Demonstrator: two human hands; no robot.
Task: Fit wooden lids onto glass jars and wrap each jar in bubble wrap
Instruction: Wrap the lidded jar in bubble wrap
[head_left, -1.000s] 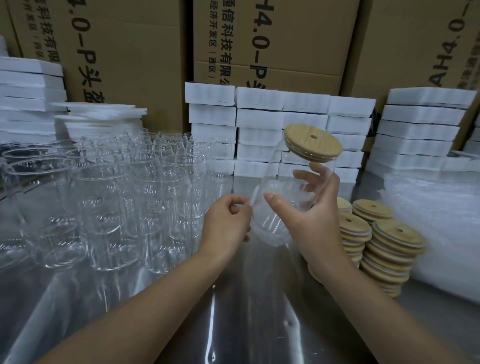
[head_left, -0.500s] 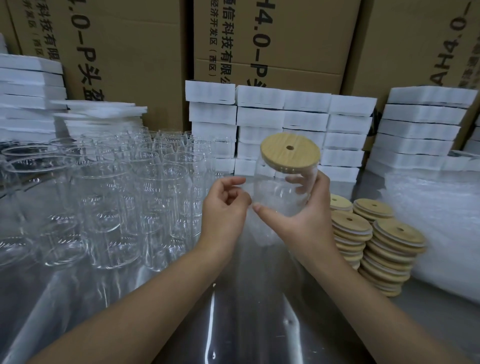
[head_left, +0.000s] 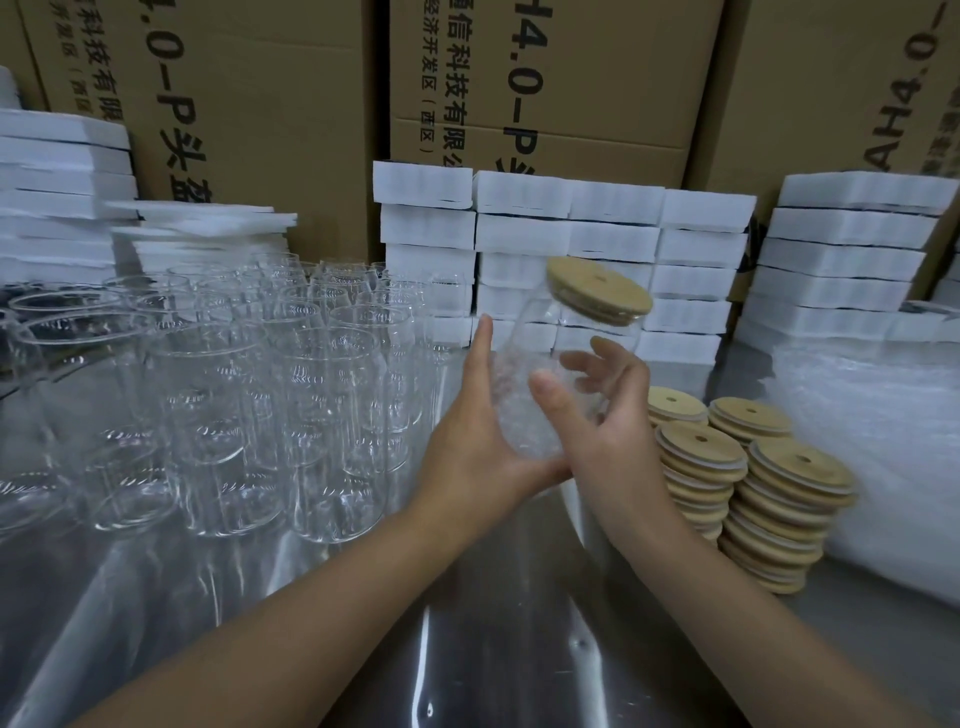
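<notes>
A clear glass jar (head_left: 537, 338) with a round wooden lid (head_left: 598, 292) on its mouth is held above the table, tilted so that the lid points up and to the right. Bubble wrap (head_left: 519, 415) covers its lower part. My left hand (head_left: 475, 447) presses flat against the jar's left side and base, index finger straight up. My right hand (head_left: 615, 431) holds the jar from the right, with its thumb on the front and its spread fingers behind the glass.
Several open glass jars (head_left: 234, 405) crowd the left of the metal table (head_left: 519, 623). Stacks of wooden lids (head_left: 779, 493) stand right of my hands, and a bubble wrap pile (head_left: 883, 467) lies beyond them. White foam boxes (head_left: 571, 234) and cardboard cartons (head_left: 260, 104) line the back.
The jar has tipped from nearly upright to leaning right. My left hand has opened from a pinch and now lies flat against the jar's side and base.
</notes>
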